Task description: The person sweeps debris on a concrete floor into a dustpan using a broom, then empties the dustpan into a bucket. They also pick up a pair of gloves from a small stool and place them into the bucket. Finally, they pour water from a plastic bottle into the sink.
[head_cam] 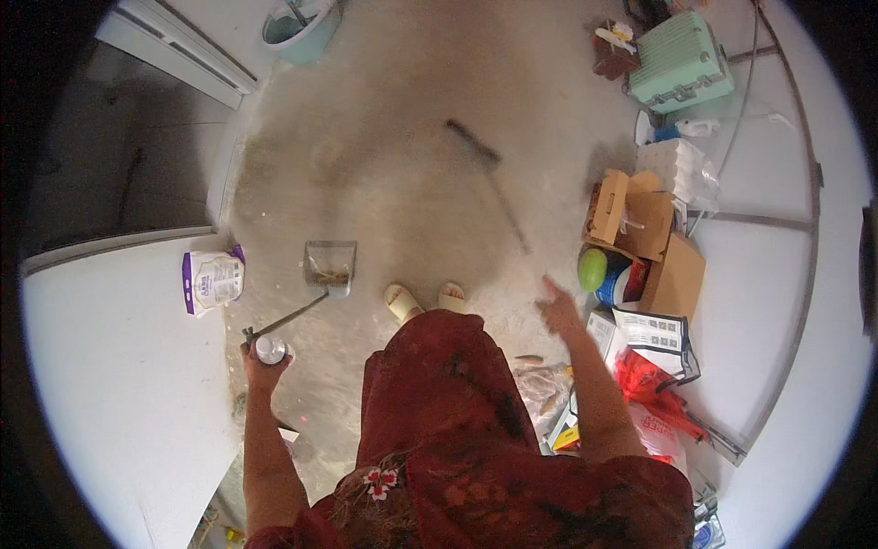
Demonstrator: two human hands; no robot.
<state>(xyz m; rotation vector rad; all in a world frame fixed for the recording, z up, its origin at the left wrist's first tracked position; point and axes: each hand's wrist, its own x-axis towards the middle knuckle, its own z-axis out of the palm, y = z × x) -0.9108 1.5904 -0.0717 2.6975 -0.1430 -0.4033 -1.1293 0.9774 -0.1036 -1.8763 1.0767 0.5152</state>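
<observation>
My left hand is around a clear plastic bottle or cup, with the upper end of the dustpan handle at the same grip. That handle slants down to a grey dustpan, flat on the floor with some debris in it. On the other side, my right hand is blurred, one finger extended along a long-handled broom. Motion smears the broom's handle, and its dark head is over the floor ahead of me. The exact grip of the right fingers is unclear.
To the left are a purple-and-white bag and a teal bucket. Along the right wall lie open cardboard boxes, a green melon-like fruit, egg trays, a mint-green suitcase and a red plastic bag.
</observation>
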